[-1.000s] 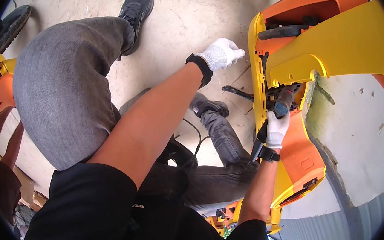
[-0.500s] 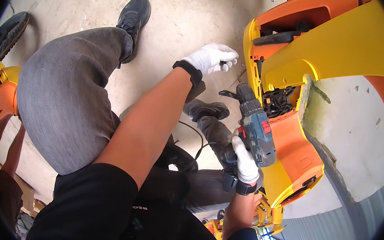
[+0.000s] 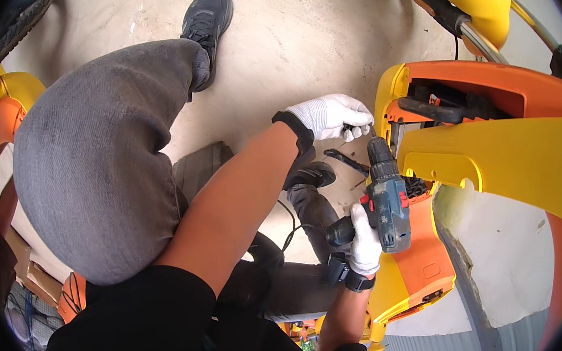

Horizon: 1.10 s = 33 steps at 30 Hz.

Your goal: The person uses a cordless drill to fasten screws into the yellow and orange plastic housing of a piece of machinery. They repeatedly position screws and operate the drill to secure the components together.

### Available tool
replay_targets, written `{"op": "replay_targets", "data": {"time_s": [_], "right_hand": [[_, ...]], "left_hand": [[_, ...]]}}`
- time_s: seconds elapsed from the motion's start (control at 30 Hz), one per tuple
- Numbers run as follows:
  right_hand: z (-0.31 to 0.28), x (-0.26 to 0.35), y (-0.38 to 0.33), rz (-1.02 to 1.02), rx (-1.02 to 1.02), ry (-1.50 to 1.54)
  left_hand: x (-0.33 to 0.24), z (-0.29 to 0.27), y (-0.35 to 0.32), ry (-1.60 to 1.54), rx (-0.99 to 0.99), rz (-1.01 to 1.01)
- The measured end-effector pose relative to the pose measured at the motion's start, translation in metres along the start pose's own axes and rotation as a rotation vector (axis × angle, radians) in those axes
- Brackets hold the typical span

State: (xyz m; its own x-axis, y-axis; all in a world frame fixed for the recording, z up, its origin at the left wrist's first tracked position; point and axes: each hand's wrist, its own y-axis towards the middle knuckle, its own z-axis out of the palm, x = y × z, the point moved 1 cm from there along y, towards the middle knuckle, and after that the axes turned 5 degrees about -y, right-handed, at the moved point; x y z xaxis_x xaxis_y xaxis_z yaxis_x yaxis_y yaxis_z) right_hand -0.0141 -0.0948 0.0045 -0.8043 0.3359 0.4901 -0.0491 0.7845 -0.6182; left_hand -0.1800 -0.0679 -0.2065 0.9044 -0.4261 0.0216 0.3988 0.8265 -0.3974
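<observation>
Right hand (image 3: 364,241) is closed around the grip of a blue cordless drill (image 3: 387,199), bit end at the yellow-orange plastic body (image 3: 499,156). Left hand (image 3: 331,116) pinches a small fastener there. The drill appears rigid and battery-heavy; best held at the handle.

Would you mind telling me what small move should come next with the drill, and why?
Probably ease the drill forward: its tip sits at the left hand's fingertips by the yellow panel edge, while the right hand grips the handle.
</observation>
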Motion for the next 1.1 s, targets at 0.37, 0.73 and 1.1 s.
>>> {"op": "replay_targets", "data": {"time_s": [0.37, 0.73, 1.1], "right_hand": [[0.006, 0.016, 0.013, 0.087, 0.041, -0.018], [0.019, 0.024, 0.021, 0.083, 0.092, 0.164], [0.017, 0.021, 0.018, 0.007, 0.076, 0.002]], "left_hand": [[0.001, -0.014, 0.0, -0.178, -0.023, -0.029], [-0.016, -0.016, -0.01, -0.086, -0.021, -0.026], [-0.021, -0.016, -0.012, 0.005, -0.028, -0.07]]}}
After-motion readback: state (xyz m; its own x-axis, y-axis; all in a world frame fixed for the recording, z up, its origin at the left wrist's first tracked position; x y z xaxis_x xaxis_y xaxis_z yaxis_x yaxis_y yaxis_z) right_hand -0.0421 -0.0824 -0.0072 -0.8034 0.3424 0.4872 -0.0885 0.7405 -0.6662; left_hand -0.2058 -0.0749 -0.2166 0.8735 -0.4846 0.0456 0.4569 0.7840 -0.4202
